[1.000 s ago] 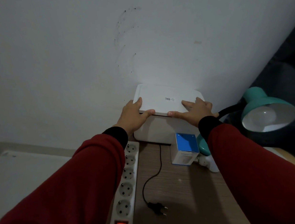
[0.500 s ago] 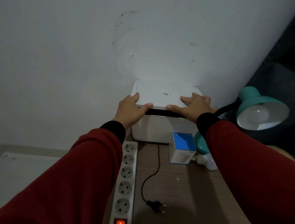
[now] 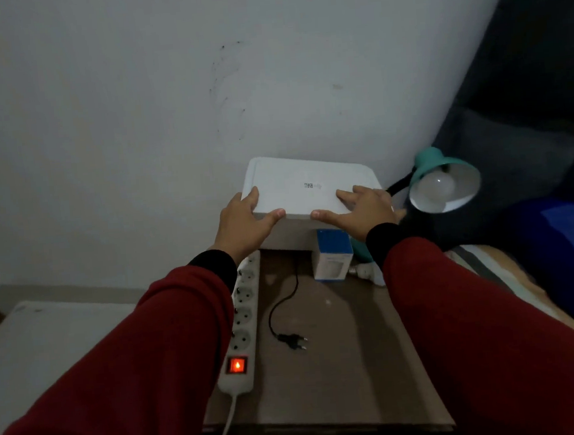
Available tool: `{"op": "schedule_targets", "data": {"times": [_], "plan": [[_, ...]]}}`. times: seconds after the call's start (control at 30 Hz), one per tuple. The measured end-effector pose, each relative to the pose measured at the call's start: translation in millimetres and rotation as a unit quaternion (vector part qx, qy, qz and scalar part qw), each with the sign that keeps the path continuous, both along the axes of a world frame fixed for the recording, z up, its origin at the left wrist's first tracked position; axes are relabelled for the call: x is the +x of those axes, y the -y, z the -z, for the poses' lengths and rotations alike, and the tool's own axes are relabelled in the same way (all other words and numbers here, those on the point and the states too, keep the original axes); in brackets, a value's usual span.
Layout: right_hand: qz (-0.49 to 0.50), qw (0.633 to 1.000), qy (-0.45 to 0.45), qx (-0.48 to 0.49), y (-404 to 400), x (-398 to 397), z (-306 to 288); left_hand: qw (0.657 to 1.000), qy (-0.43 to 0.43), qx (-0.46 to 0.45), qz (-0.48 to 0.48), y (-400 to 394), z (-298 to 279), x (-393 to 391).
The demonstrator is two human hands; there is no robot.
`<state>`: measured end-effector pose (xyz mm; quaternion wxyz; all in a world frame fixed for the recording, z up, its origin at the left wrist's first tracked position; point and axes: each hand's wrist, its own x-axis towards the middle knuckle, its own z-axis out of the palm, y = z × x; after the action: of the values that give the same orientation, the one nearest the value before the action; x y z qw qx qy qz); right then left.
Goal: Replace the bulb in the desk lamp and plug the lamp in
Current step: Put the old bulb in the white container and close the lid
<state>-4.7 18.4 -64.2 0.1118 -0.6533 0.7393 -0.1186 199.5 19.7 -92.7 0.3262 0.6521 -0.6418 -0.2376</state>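
A teal desk lamp (image 3: pixel 427 162) leans at the right of the wooden table, with a white bulb (image 3: pixel 436 186) in its shade. Its black cord ends in a loose plug (image 3: pixel 293 341) lying on the table beside a white power strip (image 3: pixel 245 306), whose red switch (image 3: pixel 237 364) is lit. A blue-and-white bulb box (image 3: pixel 333 258) stands by a loose bulb (image 3: pixel 365 273) lying on the table. At the back, my left hand (image 3: pixel 245 227) and my right hand (image 3: pixel 364 211) grip the front edge of a white storage box's lid (image 3: pixel 307 185), fingers on top, thumbs under the rim.
The white box stands against the pale wall. A low white surface (image 3: pixel 48 339) lies to the left of the wooden table (image 3: pixel 343 377). Dark bedding and a blue cushion (image 3: pixel 563 250) fill the right side.
Half a second ago a dark gap showed under the lid's front edge; no gap shows now. Both hands stay on the lid. My view has tilted down.
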Motion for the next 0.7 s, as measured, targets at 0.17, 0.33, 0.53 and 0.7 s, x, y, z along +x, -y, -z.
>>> {"op": "schedule_targets", "data": {"times": [0.17, 0.33, 0.53, 0.7], "plan": [[0.004, 1.0, -0.006, -0.005, -70.9, -6.4, 9.1, 1.0, 0.005, -0.018, 0.003, -66.5, 6.2, -8.1], [0.007, 1.0, -0.006, -0.005, -135.7, -17.2, 35.7, 0.999, 0.012, -0.034, 0.011, -130.8, 26.5, -17.7], [0.006, 0.999, -0.012, 0.03, -188.4, -31.4, 79.8, 0.999, -0.012, 0.025, 0.017, -184.5, 71.8, -31.6], [0.0, 0.996, -0.023, 0.087, -201.3, -37.4, 112.0, 0.997, 0.005, 0.071, 0.014, -203.5, 104.5, -39.9]]}}
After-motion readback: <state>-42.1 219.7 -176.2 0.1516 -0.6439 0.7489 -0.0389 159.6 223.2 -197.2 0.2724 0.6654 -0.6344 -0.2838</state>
